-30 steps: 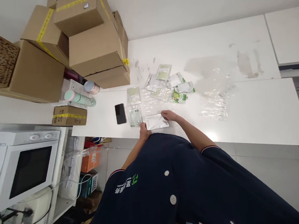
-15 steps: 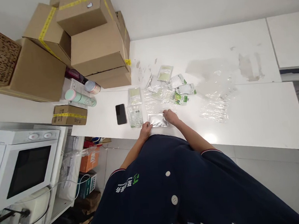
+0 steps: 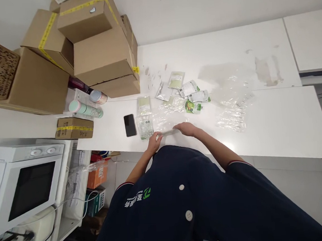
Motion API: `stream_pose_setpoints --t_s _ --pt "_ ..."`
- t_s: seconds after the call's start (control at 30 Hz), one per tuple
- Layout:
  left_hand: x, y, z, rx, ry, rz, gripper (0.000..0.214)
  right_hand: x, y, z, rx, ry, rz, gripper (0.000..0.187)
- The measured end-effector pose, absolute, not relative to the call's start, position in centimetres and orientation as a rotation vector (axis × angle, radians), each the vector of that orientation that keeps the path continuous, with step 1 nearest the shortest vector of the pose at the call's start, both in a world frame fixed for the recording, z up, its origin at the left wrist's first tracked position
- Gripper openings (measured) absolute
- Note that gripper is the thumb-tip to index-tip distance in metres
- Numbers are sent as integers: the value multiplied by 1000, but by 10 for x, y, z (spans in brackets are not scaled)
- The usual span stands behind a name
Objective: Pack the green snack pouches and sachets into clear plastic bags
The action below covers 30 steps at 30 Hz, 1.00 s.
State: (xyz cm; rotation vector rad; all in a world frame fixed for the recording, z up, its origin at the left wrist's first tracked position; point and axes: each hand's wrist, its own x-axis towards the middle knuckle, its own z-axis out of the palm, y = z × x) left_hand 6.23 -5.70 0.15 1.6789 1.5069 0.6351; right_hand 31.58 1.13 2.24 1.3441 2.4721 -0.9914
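- At the near edge of the worktop [image 3: 284,125], left of its middle, the person's left hand [image 3: 153,142] pinches one end of a flat sachet [image 3: 168,132].
- At the opposite end, the right hand [image 3: 186,129] grasps it too; the sachet is tipped nearly edge-on, so I can't make out its face.
- Just beyond it, toward the far edge, lies clear plastic wrapping [image 3: 165,121].
- Beside the left hand, toward the left end, sit a clear-wrapped packet [image 3: 144,126] and a black smartphone [image 3: 129,125].
- Farther back, a loose cluster: a silver sachet [image 3: 163,92], a pale green sachet [image 3: 176,80] and a fruit-printed spouted pouch [image 3: 192,107].
- Right of that cluster, a crumpled clear plastic bag [image 3: 230,115].
- Around the far left corner, taped cardboard boxes [image 3: 102,54] are stacked.
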Motion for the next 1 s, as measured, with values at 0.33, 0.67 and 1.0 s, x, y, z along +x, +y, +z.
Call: stream_pose_setpoints --t_s 0.33,0.67,1.0 --pt "69 -26 -20 1267 1923 466 31 286 82 6 1280 2364 -989 31" --pt "93 -44 -17 2131 1587 -213 83 258 61 -1 1538 2482 -465 40" --pt "96 -20 -8 2009 1593 -287 63 300 14 -14 1145 2610 -687 58"
